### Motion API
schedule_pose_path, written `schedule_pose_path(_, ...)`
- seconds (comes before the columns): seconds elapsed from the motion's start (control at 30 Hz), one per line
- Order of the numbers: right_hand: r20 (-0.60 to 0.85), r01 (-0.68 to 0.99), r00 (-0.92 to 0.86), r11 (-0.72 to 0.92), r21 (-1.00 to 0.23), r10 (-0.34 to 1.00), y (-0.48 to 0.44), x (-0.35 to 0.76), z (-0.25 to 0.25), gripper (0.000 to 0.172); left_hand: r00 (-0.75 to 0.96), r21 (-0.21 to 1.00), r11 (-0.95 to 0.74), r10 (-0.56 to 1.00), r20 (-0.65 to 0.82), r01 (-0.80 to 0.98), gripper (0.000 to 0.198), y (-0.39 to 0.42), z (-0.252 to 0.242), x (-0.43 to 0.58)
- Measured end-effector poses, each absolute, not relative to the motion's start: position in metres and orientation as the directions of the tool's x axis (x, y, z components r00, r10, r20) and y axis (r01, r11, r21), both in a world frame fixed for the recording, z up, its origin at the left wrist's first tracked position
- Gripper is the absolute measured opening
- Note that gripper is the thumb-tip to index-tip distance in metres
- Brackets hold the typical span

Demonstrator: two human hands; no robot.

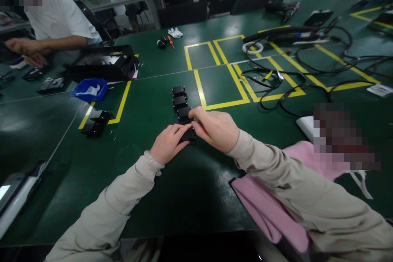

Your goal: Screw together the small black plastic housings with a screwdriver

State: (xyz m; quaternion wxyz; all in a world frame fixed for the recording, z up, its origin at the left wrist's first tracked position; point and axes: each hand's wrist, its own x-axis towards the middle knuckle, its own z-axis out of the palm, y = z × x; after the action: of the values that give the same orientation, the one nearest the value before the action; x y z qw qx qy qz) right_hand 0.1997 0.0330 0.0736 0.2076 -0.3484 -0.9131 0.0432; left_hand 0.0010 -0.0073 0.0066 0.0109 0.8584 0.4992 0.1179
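A small black box-shaped part (pixel 188 136) rests on the green table, with the fingers and thumb of my left hand (pixel 166 142) around its left side. My right hand (pixel 218 130) is over the part's far right corner, thumb and forefinger pinched together; whatever is between them is too small to make out. Beyond my fingers, a short row of similar black parts runs away from me: the nearest (pixel 184 114), a middle one (pixel 179 101) and the far one (pixel 179 91). Small shiny bits show at their corners.
More black parts (pixel 97 125) stand at the left, near a blue tray (pixel 89 90) and a large black housing (pixel 106 63). Black cables (pixel 294 69) lie across yellow tape at the right. Pink cloth (pixel 273 208) lies beneath my right forearm. Another person in white sits at the far left.
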Motion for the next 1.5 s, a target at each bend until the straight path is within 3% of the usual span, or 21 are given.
schedule_pose_path(0.13, 0.340, 0.611, -0.698, 0.772, -0.176, 0.630, 0.0326, 0.1990, 0.0744, 0.028, 0.477, 0.131, -0.504, 0.857, 0.193, 0.854, 0.040, -0.0072, 0.0064, 0.0008)
schedule_pose_path(0.33, 0.318, 0.619, -0.685, 0.754, -0.220, 0.655, 0.0328, 0.1981, 0.0780, 0.024, 0.469, 0.152, -0.499, 0.861, 0.194, 0.853, 0.040, -0.0073, 0.0067, 0.0007)
schedule_pose_path(0.47, 0.316, 0.615, -0.696, 0.763, -0.202, 0.645, 0.0339, 0.1991, 0.0762, 0.032, 0.473, 0.144, -0.502, 0.860, 0.192, 0.853, 0.035, -0.0071, 0.0072, 0.0011)
schedule_pose_path(0.67, 0.373, 0.597, -0.667, 0.762, -0.251, 0.645, 0.0353, 0.1992, 0.0714, 0.024, 0.476, 0.161, -0.506, 0.858, 0.192, 0.847, 0.043, -0.0062, 0.0063, 0.0000)
schedule_pose_path(0.83, 0.366, 0.594, -0.696, 0.782, -0.189, 0.617, 0.0342, 0.1994, 0.0720, 0.031, 0.473, 0.152, -0.502, 0.860, 0.192, 0.851, 0.038, -0.0067, 0.0071, 0.0001)
schedule_pose_path(1.07, 0.392, 0.574, -0.698, 0.796, -0.193, 0.599, 0.0323, 0.1991, 0.0737, 0.027, 0.473, 0.165, -0.503, 0.860, 0.189, 0.848, 0.039, -0.0070, 0.0085, 0.0008)
schedule_pose_path(1.17, 0.377, 0.587, -0.710, 0.796, -0.148, 0.595, 0.0324, 0.1992, 0.0738, 0.036, 0.478, 0.158, -0.507, 0.857, 0.192, 0.847, 0.036, -0.0068, 0.0081, 0.0008)
schedule_pose_path(1.37, 0.391, 0.615, -0.651, 0.754, -0.231, 0.651, 0.0327, 0.1983, 0.0737, 0.027, 0.475, 0.164, -0.502, 0.862, 0.177, 0.849, 0.042, -0.0069, 0.0078, 0.0005)
schedule_pose_path(1.5, 0.354, 0.608, -0.682, 0.765, -0.212, 0.640, 0.0333, 0.1988, 0.0732, 0.029, 0.477, 0.140, -0.501, 0.861, 0.177, 0.854, 0.039, -0.0067, 0.0073, 0.0000)
